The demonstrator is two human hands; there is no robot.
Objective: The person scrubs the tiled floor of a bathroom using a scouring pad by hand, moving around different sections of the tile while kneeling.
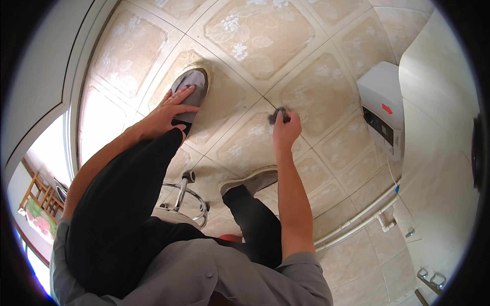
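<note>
My left hand (pixel 174 111) rests with spread fingers on the upper of a grey slip-on shoe (pixel 196 82), worn on the foot at the left. In my right hand (pixel 287 128) is a dark, bushy wad (pixel 278 115), perhaps a brush or steel wool; it is blurred and its exact kind does not show. That hand is over the beige floor tiles (pixel 252 42), to the right of the shoe. The other grey shoe (pixel 264 179) is lower down, partly behind my right forearm.
A chrome stool base on casters (pixel 180 197) stands between my legs. At the right a white appliance with a dark control panel (pixel 383 103) is by the wall, above white pipes (pixel 356 225). A white door frame (pixel 72 88) edges the left.
</note>
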